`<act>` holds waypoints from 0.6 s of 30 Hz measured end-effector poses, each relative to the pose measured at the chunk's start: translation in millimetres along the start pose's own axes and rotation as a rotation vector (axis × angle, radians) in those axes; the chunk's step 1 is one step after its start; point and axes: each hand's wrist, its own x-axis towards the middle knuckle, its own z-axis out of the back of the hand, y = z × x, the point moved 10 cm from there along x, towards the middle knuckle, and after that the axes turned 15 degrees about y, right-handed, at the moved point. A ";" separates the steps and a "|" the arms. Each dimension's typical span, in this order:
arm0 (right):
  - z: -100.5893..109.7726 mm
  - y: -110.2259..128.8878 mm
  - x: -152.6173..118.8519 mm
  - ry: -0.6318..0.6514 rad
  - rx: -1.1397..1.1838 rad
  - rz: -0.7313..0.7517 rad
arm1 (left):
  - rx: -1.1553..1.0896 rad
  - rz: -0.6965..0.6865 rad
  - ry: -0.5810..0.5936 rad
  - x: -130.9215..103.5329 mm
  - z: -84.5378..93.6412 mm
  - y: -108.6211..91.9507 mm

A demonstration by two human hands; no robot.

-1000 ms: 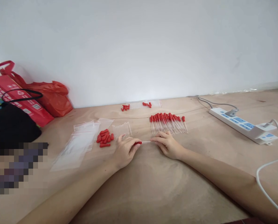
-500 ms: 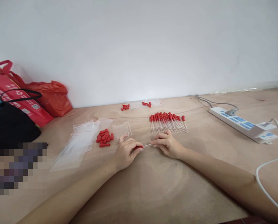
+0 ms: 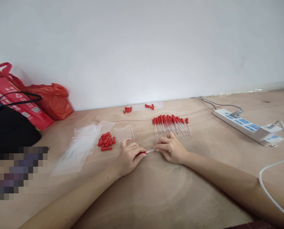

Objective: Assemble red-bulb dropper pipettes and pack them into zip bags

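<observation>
In the head view, the left hand point(image 3: 130, 157) pinches a red rubber cap point(image 3: 142, 153) between its thumb and finger. The right hand point(image 3: 170, 148) pinches a thin clear tube point(image 3: 151, 150). The two hands are near each other but do not touch. The tube lies between them, and its left end meets the cap. I cannot tell how far the tube goes into the cap.

Just past the right hand is a row of clear tubes with red tops point(image 3: 172, 123). They lie side by side on the wooden table point(image 3: 156, 197), with the red ends away from the hand. Just past the left hand are some bare clear tubes point(image 3: 124, 133). To the left of those is a small pile of loose red caps point(image 3: 106, 140). Clear flat bags point(image 3: 72, 156) lie farther left.

Well past both hands, close to the white wall point(image 3: 142, 47), are more small red caps point(image 3: 127, 109) and a clear bag point(image 3: 159, 105). Far to the right of the right hand is a white power strip point(image 3: 246, 126) with plugs in it. Far to the left of the left hand are a red plastic bag point(image 3: 55, 100) and a black cloth thing point(image 3: 12, 128).
</observation>
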 end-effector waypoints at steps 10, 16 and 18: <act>-8.1 9.8 3.3 0.059 -0.045 0.007 | 0.015 -0.045 -0.006 0.8 0.9 -5.0; -12.1 13.0 6.6 0.101 -0.065 -0.006 | 0.037 -0.056 0.004 0.4 0.1 -7.3; -12.8 13.9 7.7 0.114 -0.077 -0.011 | 0.048 -0.067 0.017 0.7 -0.7 -9.2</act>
